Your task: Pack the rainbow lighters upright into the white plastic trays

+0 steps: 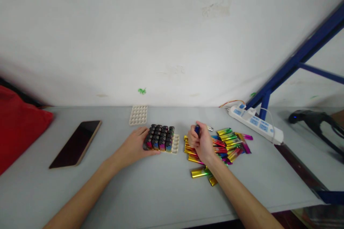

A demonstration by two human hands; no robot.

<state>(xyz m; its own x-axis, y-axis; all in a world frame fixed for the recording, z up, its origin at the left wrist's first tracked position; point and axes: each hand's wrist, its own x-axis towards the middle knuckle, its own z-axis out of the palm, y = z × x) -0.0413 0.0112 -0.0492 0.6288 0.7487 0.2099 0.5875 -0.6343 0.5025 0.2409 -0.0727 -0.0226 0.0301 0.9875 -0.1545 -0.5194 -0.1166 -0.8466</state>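
Several lighters (161, 137) with black tops and shiny coloured bodies stand upright in rows in a cream tray (175, 144). Pockets without lighters show along the tray's right side. My left hand (138, 143) grips the left side of this block, its thumb along the near edge and its fingers behind. To the right, my right hand (200, 141) is closed around a lighter (197, 129); only its dark blue end shows above the fist. Beneath and beside that hand lies a loose pile of metallic gold, red, green and purple lighters (228, 141), partly hidden by the hand and forearm.
A second cream tray (138, 115) lies near the wall. At left are a phone (76, 144) and a red cloth item (21, 125). A white power strip (256, 123), a blue metal frame (285, 68) and a black device (309, 120) are at right.
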